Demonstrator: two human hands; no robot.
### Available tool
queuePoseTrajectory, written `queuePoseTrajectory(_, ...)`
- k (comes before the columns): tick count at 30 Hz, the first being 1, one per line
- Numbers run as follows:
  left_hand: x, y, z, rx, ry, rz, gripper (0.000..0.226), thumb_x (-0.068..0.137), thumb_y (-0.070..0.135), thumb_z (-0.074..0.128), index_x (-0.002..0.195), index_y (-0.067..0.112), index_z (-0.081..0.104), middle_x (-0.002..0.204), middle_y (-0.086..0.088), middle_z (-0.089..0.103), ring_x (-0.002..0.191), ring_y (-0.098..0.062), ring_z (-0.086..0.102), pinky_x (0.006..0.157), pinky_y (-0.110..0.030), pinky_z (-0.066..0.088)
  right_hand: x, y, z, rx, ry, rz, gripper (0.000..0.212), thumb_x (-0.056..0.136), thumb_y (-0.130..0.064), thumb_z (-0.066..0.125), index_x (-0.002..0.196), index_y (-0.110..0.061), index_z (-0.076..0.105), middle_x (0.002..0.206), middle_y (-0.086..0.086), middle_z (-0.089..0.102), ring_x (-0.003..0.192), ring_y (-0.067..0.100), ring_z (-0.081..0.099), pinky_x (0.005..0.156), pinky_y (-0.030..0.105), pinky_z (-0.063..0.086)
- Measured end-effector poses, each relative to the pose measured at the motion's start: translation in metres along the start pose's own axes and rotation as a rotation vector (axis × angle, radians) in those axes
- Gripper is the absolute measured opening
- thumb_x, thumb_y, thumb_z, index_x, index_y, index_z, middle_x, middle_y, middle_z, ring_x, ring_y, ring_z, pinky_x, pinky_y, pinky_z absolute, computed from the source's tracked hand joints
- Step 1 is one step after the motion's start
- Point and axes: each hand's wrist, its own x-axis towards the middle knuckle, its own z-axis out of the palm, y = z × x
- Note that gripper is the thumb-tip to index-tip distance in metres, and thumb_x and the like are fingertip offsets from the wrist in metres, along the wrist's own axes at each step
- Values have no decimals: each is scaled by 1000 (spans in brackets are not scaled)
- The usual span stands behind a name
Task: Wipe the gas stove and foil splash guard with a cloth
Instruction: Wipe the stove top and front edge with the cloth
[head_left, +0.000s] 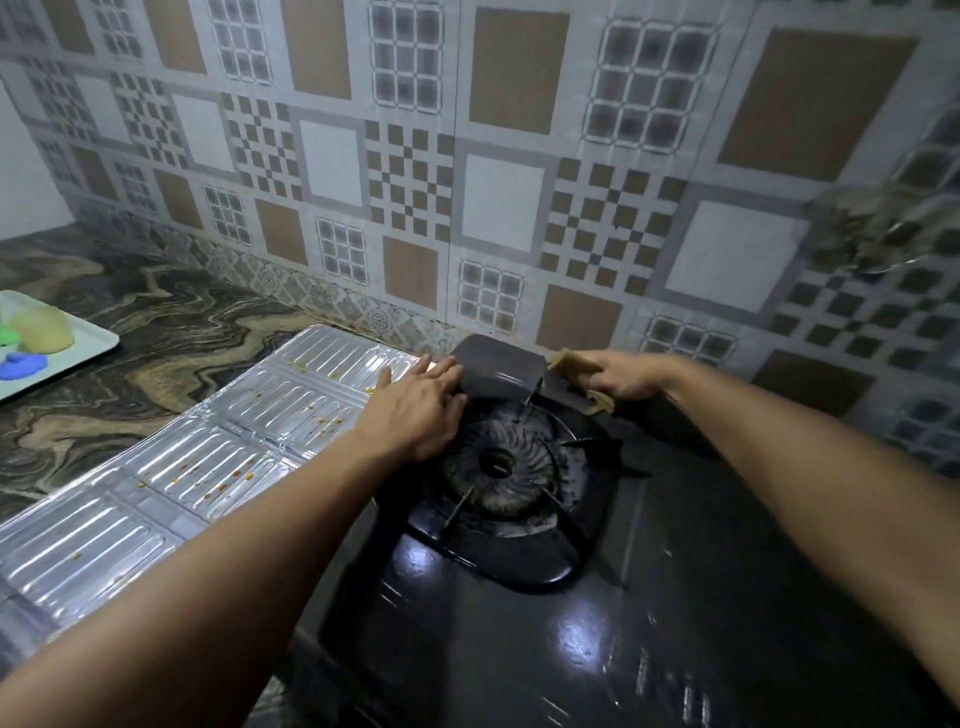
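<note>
Gas stove (519, 649) fills lower centre/right of the frame: black, glossy, sitting on the marbled worktop (130, 322). Its long axis seems to run lower left to upper right, back edge toward the tiled wall (467, 156), but the right end is out of frame so can't be sure. Foil splash guard (182, 457) lies flat at left of the frame, just beside the stove's left side; its long axis runs from lower left up toward the wall, ribbed panels dotted w/ orange food specks. Burner (498, 462) w/ its pan support sits mid-frame, greasy-looking round the ring.

Left hand (415, 410) rests at the stove's back left corner, fingers (441, 371) fairly straight and spread a little, holding nothing, looks like it's steadying the stove. Right hand (618, 379) is at the back edge, centre-right of the frame, fingers curled round a tan cloth (571, 361) that's bunched up and pokes out both sides of the fist.

Step in hand, prob: wiping the back rim behind the burner. To do it well: keep the left palm down so the stove doesn't slide, flatten the cloth for more contact, stroke along the back edge parallel to the wall, then work forward round the pan support prongs w/o snagging. Foil is thin and still specked, so light pressure along the ribs, not across.

Tray (57, 358) w/ blue, green and yellow items, left edge of the frame, well apart.
</note>
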Motion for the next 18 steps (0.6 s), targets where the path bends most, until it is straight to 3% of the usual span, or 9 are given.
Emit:
queuePoseTrajectory(3, -3, 4, -1, 31, 20, -8, 40, 99, 34, 32, 135, 20, 43, 150, 6, 39, 142, -18, 29, 113, -56, 20, -26, 27, 12, -66, 14, 101, 53, 101, -14, 40, 151, -29, 26, 159, -2, 23, 146, 24, 21, 120, 39, 15)
queuePoseTrajectory(6, -6, 8, -5, 43, 30, -14, 37, 100, 34, 30, 129, 19, 45, 144, 4, 45, 137, -19, 36, 111, -59, 23, -54, 30, 26, -180, 50, 201, 70, 98, -5, 36, 154, -33, 5, 162, -10, -4, 149, 22, -8, 116, 55, -9)
queuePoseTrajectory(11, -9, 11, -7, 38, 3, -46, 42, 101, 38, 26, 133, 19, 44, 146, 3, 43, 135, -21, 39, 109, -60, 25, -109, 6, 56, -264, 56, 146, 84, 89, 9, 34, 154, -30, 0, 161, -12, -11, 149, 16, -13, 117, 53, -15)
queuePoseTrajectory(18, -10, 13, -8, 53, -43, -46, 42, 100, 39, 22, 129, 16, 44, 145, 0, 43, 133, -26, 43, 105, -63, 29, -185, -41, 90, -158, -51, 107, 75, 93, -3, 38, 154, -29, 4, 162, -8, -7, 148, 10, -12, 119, 42, -10)
